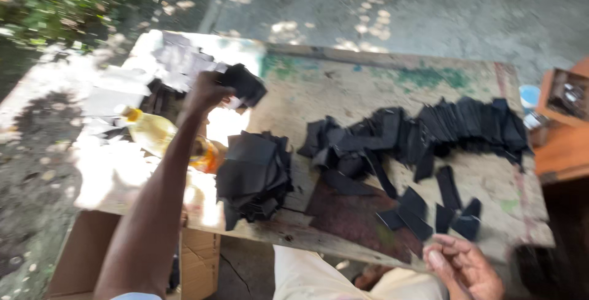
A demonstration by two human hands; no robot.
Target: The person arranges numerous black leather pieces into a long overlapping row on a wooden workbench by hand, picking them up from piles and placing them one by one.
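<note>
My left hand is stretched out over the far left of a worn wooden board and grips a small stack of black cut pieces. Just below it lies a loose pile of black pieces. A long heap of black strips runs across the board's right half, with a few single pieces near the front edge. My right hand hangs low at the front right edge, palm up, fingers loosely curled, holding nothing I can see.
A plastic bottle of yellow liquid lies on its side by my left forearm. Pale and grey pieces cover the far left corner. A cardboard box stands under the board; an orange wooden box is at the right.
</note>
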